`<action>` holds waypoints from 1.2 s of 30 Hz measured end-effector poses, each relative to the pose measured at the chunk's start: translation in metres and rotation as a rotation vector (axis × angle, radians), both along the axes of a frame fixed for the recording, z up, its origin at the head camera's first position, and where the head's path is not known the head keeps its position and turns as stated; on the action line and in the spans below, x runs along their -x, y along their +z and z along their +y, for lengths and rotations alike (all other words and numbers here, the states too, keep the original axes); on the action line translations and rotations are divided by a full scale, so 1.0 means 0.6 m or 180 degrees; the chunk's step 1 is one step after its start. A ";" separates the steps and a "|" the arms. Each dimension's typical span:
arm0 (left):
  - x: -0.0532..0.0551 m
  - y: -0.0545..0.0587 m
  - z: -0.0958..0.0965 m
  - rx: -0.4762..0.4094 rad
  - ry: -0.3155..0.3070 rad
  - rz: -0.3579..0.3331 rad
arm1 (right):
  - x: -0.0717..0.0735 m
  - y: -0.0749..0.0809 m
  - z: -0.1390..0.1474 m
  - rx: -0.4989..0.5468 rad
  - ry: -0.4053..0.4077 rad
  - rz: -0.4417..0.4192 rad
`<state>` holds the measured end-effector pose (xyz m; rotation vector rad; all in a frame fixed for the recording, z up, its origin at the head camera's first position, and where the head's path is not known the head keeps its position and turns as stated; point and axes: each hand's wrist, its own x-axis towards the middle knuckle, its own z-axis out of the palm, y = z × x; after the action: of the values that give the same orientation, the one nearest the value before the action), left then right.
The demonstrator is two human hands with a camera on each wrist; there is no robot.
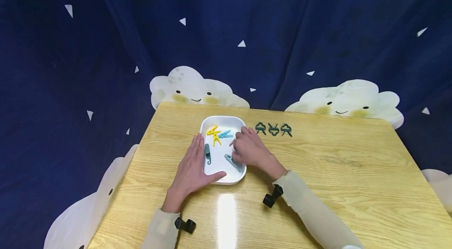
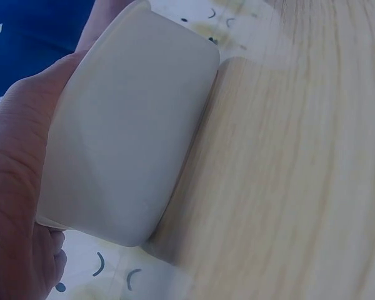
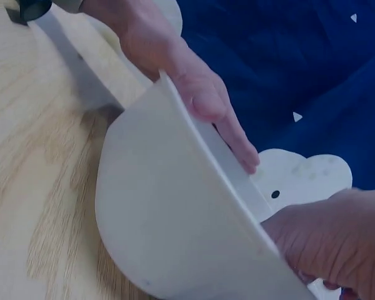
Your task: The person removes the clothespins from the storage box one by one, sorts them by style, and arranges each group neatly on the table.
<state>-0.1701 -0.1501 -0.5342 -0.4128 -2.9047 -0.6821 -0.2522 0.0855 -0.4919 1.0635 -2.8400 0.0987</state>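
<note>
Left hand [image 2: 15, 169], white tub [image 2: 128, 131] alongside, touching.

Head view downward, wrist views close (tray [image 1: 219, 159] shared)

Wooden table [image 1: 335, 186]: white tray [image 1: 219, 168], 3 clips [image 1: 273, 128]

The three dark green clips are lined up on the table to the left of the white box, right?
Not quite. The three dark green clips are lined up on the table, but to the right of the white box, as the head view shows.
</note>
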 end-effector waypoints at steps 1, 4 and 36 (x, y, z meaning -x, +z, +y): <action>0.000 0.000 0.000 -0.0001 0.0000 -0.0002 | -0.002 0.002 -0.003 -0.0073 -0.0008 -0.0054; 0.000 0.000 -0.001 0.0002 0.0001 -0.0003 | -0.005 0.005 -0.010 -0.0252 -0.0037 -0.0143; 0.003 -0.001 -0.002 -0.0028 -0.0058 0.0101 | 0.004 -0.039 -0.051 0.0058 0.0211 -0.0686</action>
<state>-0.1721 -0.1511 -0.5350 -0.4455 -2.8706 -0.6844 -0.2548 0.0551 -0.5153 1.2120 -2.9846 0.2594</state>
